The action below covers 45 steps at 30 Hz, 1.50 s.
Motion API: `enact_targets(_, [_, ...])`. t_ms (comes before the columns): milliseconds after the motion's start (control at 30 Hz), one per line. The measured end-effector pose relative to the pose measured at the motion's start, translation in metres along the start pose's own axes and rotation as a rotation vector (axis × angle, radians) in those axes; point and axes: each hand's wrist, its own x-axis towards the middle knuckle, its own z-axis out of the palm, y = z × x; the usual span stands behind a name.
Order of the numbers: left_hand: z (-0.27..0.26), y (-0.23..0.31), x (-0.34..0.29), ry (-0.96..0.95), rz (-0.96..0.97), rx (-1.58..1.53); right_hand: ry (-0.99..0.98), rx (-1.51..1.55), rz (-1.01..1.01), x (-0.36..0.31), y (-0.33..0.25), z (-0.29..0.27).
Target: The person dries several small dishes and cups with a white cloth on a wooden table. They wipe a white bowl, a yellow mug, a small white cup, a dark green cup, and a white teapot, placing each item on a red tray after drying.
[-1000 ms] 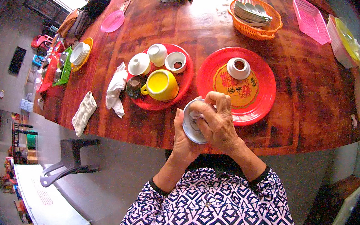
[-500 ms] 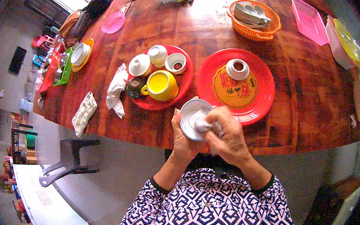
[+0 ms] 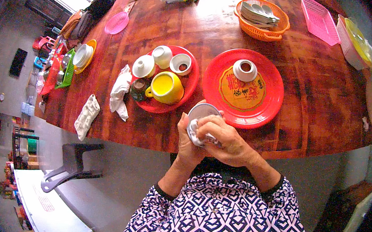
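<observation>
Over the table's near edge, my left hand [image 3: 188, 146] grips a small white bowl [image 3: 204, 110] with a dark rim, tilted with its opening toward me. My right hand [image 3: 229, 142] pinches a white cloth [image 3: 194, 131] and presses it against the inside of the bowl. Left of the bowl, a red plate [image 3: 192, 84] bears a yellow mug [image 3: 167, 88], a dark cup [image 3: 140, 89], a white lidded pot [image 3: 143, 66] and two white cups [image 3: 161, 57]. To the right, another red plate [image 3: 273, 86] carries one upturned white cup [image 3: 245, 70].
Two crumpled white cloths [image 3: 120, 92] lie left of the plates. Farther back are an orange basket [image 3: 265, 34] of white spoons, a pink basket [image 3: 319, 20] and a pink dish [image 3: 117, 22]. A dark stool [image 3: 73, 164] stands on the floor at left.
My right hand has shifted slightly left and deeper over the bowl, with the cloth now along its lower left inside. My left hand has tilted the bowl a little.
</observation>
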Motion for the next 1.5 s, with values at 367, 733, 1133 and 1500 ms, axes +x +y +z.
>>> enact_targets(367, [-0.002, 0.003, 0.002, -0.049, -0.073, -0.201, 0.403, -0.384, 0.015, 0.018, 0.007, 0.005])
enact_targets(733, [-0.013, 0.005, 0.003, -0.012, -0.026, -0.038, -0.038, -0.063, 0.121, 0.000, -0.008, -0.010])
enact_targets(1133, [-0.020, 0.016, 0.004, 0.104, 0.141, 0.040, 0.582, 0.202, 0.378, -0.021, 0.023, -0.057])
enact_targets(1500, [-0.021, 0.014, 0.004, 0.106, 0.052, -0.021, 0.616, 0.508, 0.341, -0.003, -0.029, -0.068])
